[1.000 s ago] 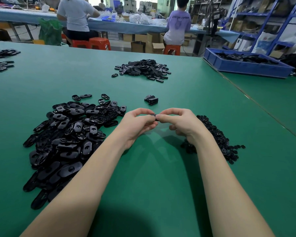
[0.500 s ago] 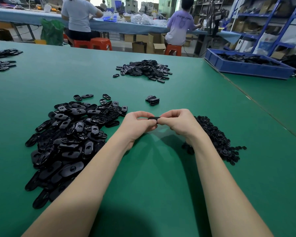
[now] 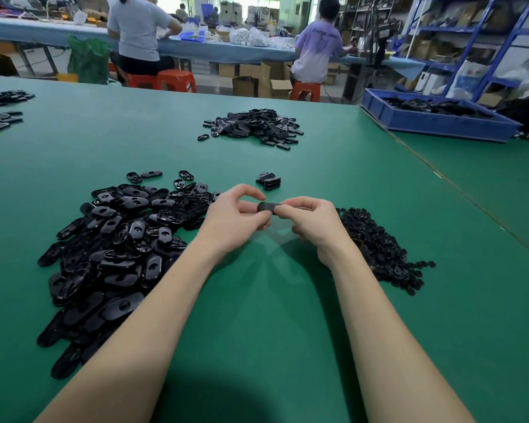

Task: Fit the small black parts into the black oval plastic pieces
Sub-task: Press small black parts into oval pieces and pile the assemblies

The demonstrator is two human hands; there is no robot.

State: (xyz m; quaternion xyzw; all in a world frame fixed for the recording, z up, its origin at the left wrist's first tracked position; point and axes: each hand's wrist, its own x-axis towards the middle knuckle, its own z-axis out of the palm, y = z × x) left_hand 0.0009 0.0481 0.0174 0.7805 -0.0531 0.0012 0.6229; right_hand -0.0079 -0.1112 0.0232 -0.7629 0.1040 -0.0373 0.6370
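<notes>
Above the green surface (image 3: 287,315), the left hand (image 3: 232,219) and the right hand (image 3: 310,219) meet, both pinching one black oval piece (image 3: 268,207) between thumb and fingertips; whether a small part sits in it cannot be told. Left of the held piece lies a large heap of oval pieces (image 3: 116,245); right of it, just behind the right wrist, a heap of small black parts (image 3: 379,248). Just beyond the held piece sits a small stack of ovals (image 3: 268,181), and farther beyond, another pile (image 3: 254,126).
</notes>
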